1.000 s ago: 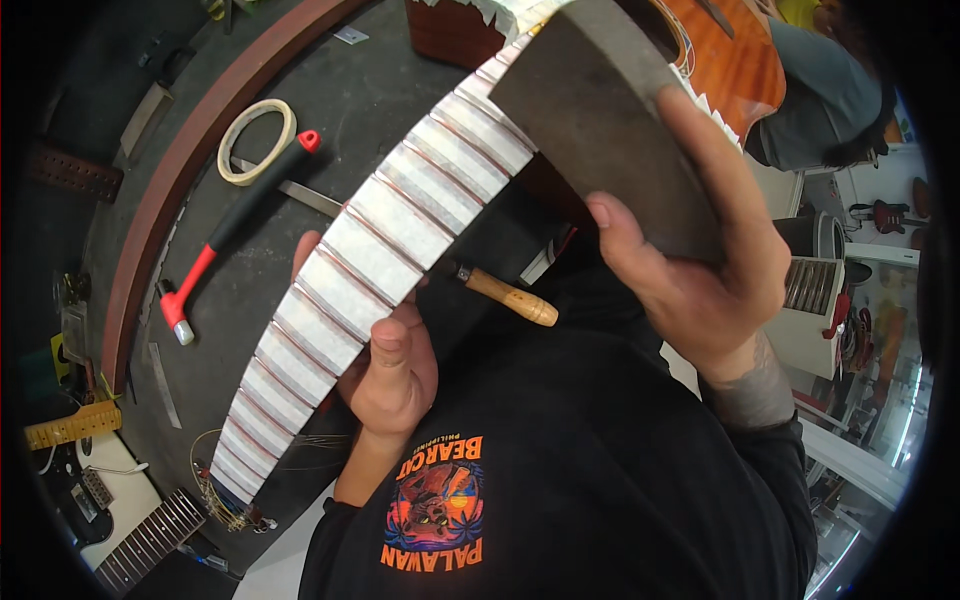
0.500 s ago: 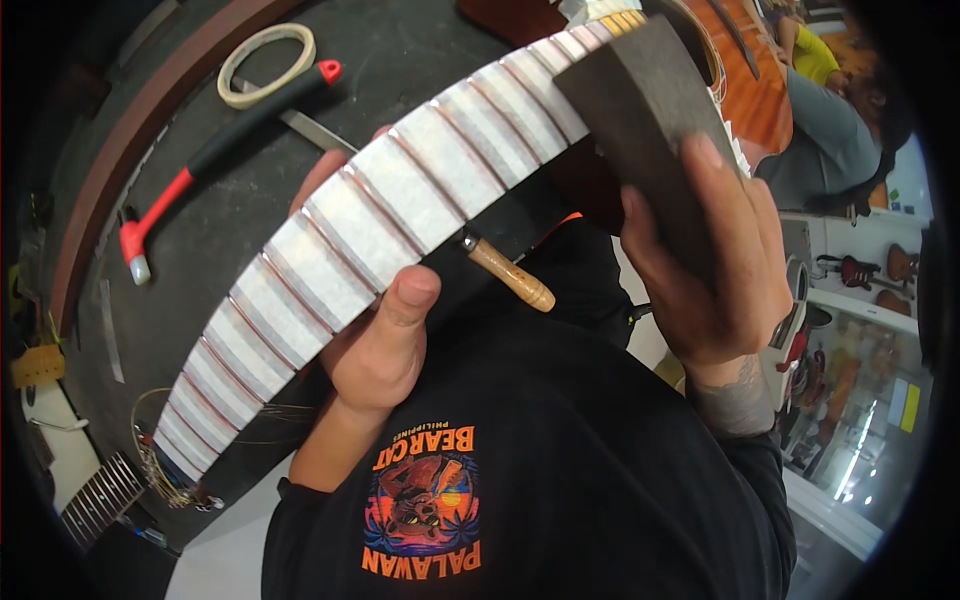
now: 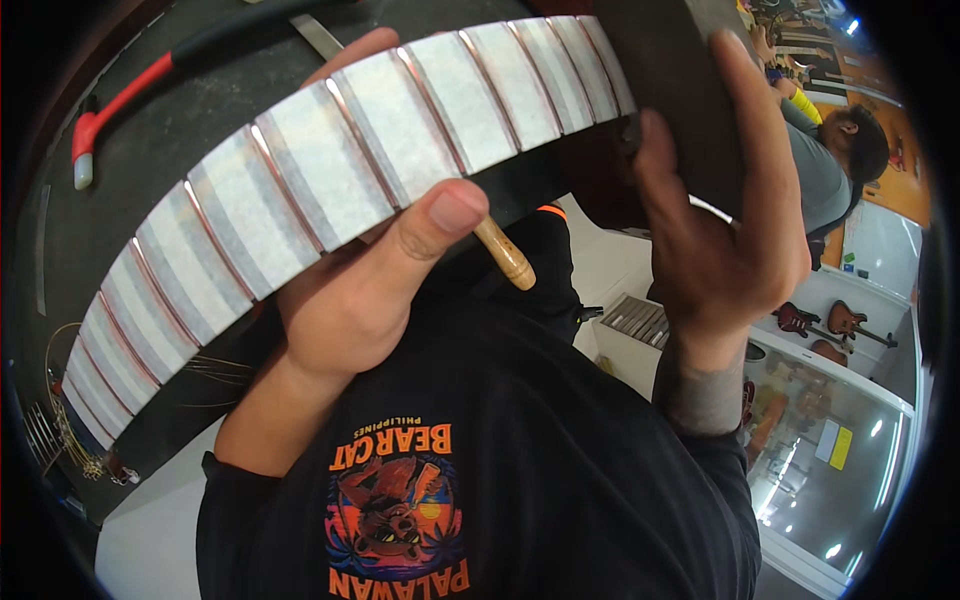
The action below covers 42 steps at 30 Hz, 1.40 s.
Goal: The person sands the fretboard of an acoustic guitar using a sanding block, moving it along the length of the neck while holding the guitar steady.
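The taped guitar neck (image 3: pixel 285 190) now looms larger above the bench (image 3: pixel 120 200), left hand (image 3: pixel 355 290) curled around it; right hand (image 3: pixel 735 265) clasps a dark block (image 3: pixel 680 90) (contact unclear), hiding its far right end.

The neck (image 3: pixel 290 190) ran from 8 to 1 o'clock, with the left hand (image 3: pixel 355 290) around its near edge at 9; the right hand (image 3: pixel 735 265), toward 3 o'clock, was around a block (image 3: pixel 690 90) that overlapped the neck's 1 o'clock end in view. Behind the neck on the worktop (image 3: pixel 180 130), a hammer (image 3: pixel 168 62) lay at 10 o'clock and a blade (image 3: pixel 318 37) at 11, while a handle (image 3: pixel 505 255) showed on the near side and strings (image 3: pixel 90 466) lay beside the 8 o'clock end. Past the right hand were another person (image 3: pixel 825 180) at 2 o'clock, guitars (image 3: pixel 846 317) at 3 and a display case (image 3: pixel 800 480) at 4.
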Each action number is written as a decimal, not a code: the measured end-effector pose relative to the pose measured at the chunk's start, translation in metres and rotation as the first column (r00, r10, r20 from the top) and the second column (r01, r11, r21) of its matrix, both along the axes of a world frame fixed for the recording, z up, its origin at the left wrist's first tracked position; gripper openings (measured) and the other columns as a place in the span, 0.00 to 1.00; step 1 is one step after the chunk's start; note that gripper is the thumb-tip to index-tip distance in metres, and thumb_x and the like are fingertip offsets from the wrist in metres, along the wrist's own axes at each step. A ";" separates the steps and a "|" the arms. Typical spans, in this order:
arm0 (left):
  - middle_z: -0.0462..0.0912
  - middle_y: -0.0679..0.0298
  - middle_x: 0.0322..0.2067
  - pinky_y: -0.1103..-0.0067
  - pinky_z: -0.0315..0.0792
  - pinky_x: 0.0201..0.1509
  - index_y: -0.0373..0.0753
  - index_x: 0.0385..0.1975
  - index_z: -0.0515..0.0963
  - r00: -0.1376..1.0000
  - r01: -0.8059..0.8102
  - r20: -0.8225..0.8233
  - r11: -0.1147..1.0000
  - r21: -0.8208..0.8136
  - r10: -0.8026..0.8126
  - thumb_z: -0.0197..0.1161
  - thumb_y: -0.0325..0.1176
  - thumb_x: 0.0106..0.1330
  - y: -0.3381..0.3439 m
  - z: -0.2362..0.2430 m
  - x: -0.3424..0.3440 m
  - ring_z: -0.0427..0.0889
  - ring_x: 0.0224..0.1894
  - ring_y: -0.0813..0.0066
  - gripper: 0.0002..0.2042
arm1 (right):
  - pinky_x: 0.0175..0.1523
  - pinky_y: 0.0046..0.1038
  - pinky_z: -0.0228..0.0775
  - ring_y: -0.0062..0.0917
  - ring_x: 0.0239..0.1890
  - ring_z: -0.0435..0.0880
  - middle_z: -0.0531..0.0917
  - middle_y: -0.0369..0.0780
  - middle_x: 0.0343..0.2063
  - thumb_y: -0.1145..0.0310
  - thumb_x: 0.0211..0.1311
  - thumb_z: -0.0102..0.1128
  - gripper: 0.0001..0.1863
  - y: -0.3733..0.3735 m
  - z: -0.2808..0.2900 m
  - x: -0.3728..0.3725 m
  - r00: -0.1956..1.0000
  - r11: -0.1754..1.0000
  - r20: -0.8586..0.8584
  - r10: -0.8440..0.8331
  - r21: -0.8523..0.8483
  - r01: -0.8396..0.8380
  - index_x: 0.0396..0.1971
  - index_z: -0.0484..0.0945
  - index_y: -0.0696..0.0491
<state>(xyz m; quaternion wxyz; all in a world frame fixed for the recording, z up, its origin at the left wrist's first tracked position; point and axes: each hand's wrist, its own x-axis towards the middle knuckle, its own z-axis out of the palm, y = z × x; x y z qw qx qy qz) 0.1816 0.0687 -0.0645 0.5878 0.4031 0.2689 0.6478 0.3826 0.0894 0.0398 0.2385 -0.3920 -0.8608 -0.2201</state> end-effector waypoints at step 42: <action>0.73 0.57 0.58 0.73 0.61 0.69 0.31 0.69 0.54 0.994 -0.026 0.106 0.996 -0.082 0.035 0.71 0.34 0.62 -0.001 0.002 -0.001 0.71 0.62 0.69 0.40 | 0.53 0.24 0.76 0.25 0.48 0.84 0.82 0.44 0.51 0.79 0.53 0.72 0.33 0.033 0.005 -0.007 0.938 0.956 -0.323 -0.125 -0.290 0.028 0.61 0.72 0.61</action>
